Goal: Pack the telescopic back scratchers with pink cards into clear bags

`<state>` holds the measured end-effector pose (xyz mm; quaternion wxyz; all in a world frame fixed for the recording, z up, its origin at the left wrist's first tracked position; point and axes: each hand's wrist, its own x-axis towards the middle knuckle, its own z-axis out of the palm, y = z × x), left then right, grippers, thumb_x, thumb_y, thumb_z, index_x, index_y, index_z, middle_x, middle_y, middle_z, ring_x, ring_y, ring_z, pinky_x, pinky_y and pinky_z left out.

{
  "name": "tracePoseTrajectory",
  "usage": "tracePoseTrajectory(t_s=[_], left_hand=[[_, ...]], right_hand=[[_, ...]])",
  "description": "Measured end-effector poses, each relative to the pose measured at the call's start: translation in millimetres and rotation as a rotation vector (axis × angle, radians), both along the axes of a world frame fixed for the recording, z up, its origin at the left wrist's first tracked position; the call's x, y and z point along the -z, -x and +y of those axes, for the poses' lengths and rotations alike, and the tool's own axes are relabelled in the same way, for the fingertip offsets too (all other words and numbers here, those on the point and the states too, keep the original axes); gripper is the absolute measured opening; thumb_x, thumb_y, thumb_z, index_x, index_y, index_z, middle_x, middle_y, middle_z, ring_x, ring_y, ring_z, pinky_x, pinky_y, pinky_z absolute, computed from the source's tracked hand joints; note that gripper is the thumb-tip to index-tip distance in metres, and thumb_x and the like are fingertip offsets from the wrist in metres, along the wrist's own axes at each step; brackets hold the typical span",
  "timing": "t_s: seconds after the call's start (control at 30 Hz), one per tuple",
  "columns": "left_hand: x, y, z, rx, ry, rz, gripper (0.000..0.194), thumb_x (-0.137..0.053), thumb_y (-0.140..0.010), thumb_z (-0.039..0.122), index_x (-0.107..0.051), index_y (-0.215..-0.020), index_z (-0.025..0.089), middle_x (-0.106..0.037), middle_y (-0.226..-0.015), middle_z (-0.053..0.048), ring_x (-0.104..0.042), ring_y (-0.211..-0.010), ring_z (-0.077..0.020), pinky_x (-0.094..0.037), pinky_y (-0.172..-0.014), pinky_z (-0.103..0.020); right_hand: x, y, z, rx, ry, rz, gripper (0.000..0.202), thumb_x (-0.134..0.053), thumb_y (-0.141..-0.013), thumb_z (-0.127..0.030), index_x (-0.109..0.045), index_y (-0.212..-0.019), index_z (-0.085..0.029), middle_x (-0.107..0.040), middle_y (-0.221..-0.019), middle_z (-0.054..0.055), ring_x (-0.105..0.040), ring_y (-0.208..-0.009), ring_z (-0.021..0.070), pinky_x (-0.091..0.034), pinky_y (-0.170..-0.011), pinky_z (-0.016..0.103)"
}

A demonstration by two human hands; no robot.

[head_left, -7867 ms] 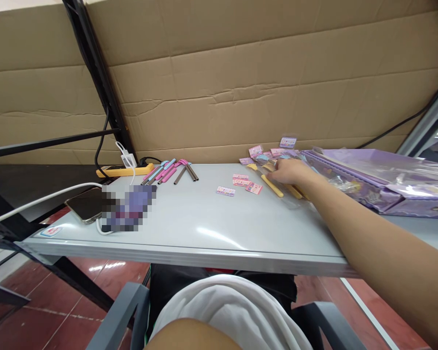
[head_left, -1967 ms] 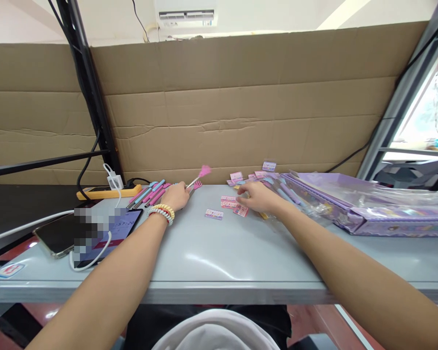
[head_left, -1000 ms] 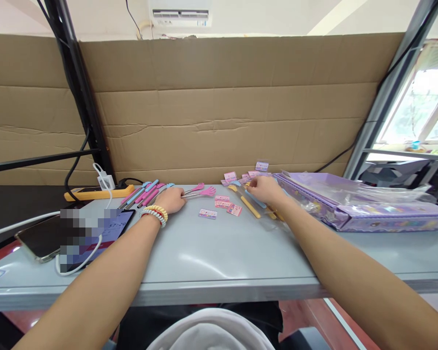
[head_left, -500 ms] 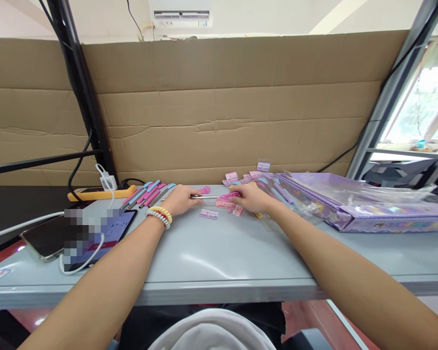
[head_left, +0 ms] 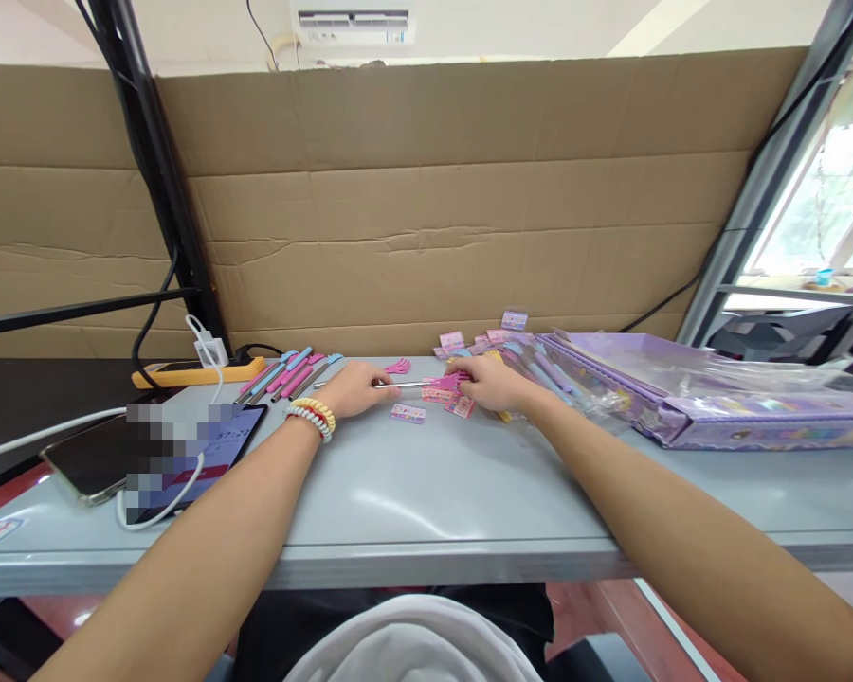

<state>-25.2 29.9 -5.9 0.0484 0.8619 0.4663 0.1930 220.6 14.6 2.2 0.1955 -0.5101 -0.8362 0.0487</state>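
Between my hands lies a back scratcher (head_left: 413, 385) with a thin metal rod and a pink hand-shaped head, roughly level just above the table. My left hand (head_left: 353, 388), wearing beaded bracelets, is closed on the rod's left part. The fingers of my right hand (head_left: 494, 381) pinch the pink head at the other end. Behind the rod rests another pink hand-shaped head (head_left: 399, 366). Small printed cards (head_left: 408, 414) lie below and around the rod. Several pink, blue and grey handles (head_left: 295, 376) sit beside my left hand.
At right stands a purple box (head_left: 746, 421) with clear plastic on it. Wrapped blue and purple sticks (head_left: 551, 369) lean near it. At left are a phone (head_left: 99, 459), a dark-blue-screened device (head_left: 231, 436), a white cable and an orange power strip (head_left: 185, 372). Cardboard (head_left: 426, 199) walls the back.
Both hands keep hold of the back scratcher, almost in place. Its pink head shows slightly more beside my right fingers. The view has tilted slightly.
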Motion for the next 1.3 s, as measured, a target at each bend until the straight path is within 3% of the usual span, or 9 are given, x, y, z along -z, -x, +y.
tracePoseTrajectory(t_s=[0.27,0.5,0.73,0.83,0.93,1.03,1.13,1.3], left_hand=[[5.0,-1.1,5.3,0.049,0.061,0.0,0.045,-0.044,-0.076,0.058,-0.069,-0.079,0.021,-0.063,-0.069,0.0,-0.051,-0.061,-0.0134,-0.034,-0.052,-0.024],[8.5,-1.0,9.5,0.057,0.051,0.038,0.049,-0.039,-0.078,0.059,-0.067,-0.076,0.019,-0.062,-0.067,-0.001,-0.051,-0.061,-0.0144,-0.035,-0.055,-0.025],[3.2,-7.3,2.1,-0.047,-0.061,0.088,0.034,-0.037,-0.085,0.041,-0.066,-0.087,0.024,-0.066,-0.08,-0.002,-0.057,-0.076,-0.0183,-0.04,-0.069,-0.028],[2.6,-18.7,-3.8,-0.021,-0.167,0.071,0.033,-0.035,-0.087,0.03,-0.062,-0.106,0.024,-0.065,-0.103,-0.004,-0.056,-0.095,-0.0192,-0.041,-0.08,-0.028],[3.6,-31.0,-9.3,-0.011,-0.225,0.049,0.035,-0.034,-0.089,0.036,-0.058,-0.111,0.024,-0.063,-0.108,-0.004,-0.056,-0.097,-0.0187,-0.041,-0.079,-0.028],[2.4,-40.0,-13.8,-0.053,-0.262,0.06,0.039,-0.03,-0.09,0.046,-0.059,-0.108,0.027,-0.065,-0.101,-0.003,-0.058,-0.091,-0.0192,-0.04,-0.069,-0.027],[-2.7,-39.2,-15.0,-0.109,-0.277,0.095,0.045,-0.026,-0.089,0.052,-0.062,-0.098,0.027,-0.067,-0.092,-0.003,-0.06,-0.084,-0.0195,-0.037,-0.063,-0.027],[-13.1,-7.1,-6.6,-0.397,-0.302,0.08,0.061,-0.02,-0.085,0.063,-0.065,-0.074,0.023,-0.068,-0.075,-0.005,-0.061,-0.074,-0.0216,-0.032,-0.058,-0.028]], right_hand=[[-1.8,1.8,-1.5,0.0,0.056,-0.007,0.027,-0.046,-0.071,-0.012,-0.064,-0.09,-0.019,-0.064,-0.077,0.002,-0.054,-0.069,0.0142,-0.036,-0.057,0.02],[-1.8,3.0,-2.5,0.005,0.042,0.006,0.026,-0.046,-0.07,-0.011,-0.064,-0.087,-0.018,-0.065,-0.08,0.002,-0.056,-0.072,0.0146,-0.037,-0.058,0.021],[3.7,1.7,-0.1,-0.04,-0.006,0.065,0.014,-0.05,-0.079,-0.027,-0.061,-0.075,-0.018,-0.064,-0.071,0.001,-0.056,-0.064,0.0138,-0.038,-0.055,0.021],[8.1,2.2,3.3,-0.04,0.022,0.21,0.017,-0.053,-0.08,-0.032,-0.055,-0.072,-0.017,-0.062,-0.065,0.001,-0.055,-0.057,0.0122,-0.04,-0.051,0.021],[10.8,5.5,6.1,-0.095,0.117,0.49,0.019,-0.057,-0.079,-0.035,-0.052,-0.075,-0.017,-0.058,-0.059,0.0,-0.054,-0.049,0.011,-0.042,-0.047,0.021],[10.3,11.5,6.6,-0.176,0.156,0.716,0.025,-0.064,-0.072,-0.038,-0.052,-0.077,-0.017,-0.056,-0.058,-0.001,-0.052,-0.046,0.0102,-0.044,-0.044,0.022],[5.1,12.4,5.2,-0.205,0.126,0.774,0.028,-0.067,-0.069,-0.04,-0.054,-0.076,-0.016,-0.053,-0.054,-0.003,-0.047,-0.042,0.008,-0.04,-0.04,0.02],[-14.3,-23.1,6.7,-0.04,-0.076,0.952,0.028,-0.072,-0.062,-0.035,-0.054,-0.071,-0.015,-0.048,-0.048,-0.005,-0.038,-0.038,0.0054,-0.029,-0.036,0.019]])
